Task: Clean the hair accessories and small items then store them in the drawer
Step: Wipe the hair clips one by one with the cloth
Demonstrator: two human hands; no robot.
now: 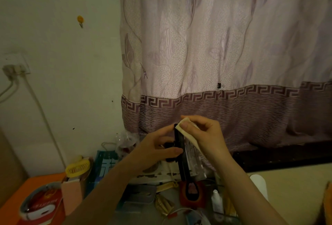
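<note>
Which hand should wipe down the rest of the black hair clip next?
Right hand: it pinches the wipe against the black hair clip top. Left hand grips the clip, steadying it.

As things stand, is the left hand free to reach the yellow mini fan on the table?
Probably not yet: the left hand grips the black hair clip while the right hand wipes it with a cloth. The path to the yellow mini fan looks unobstructed.
</note>
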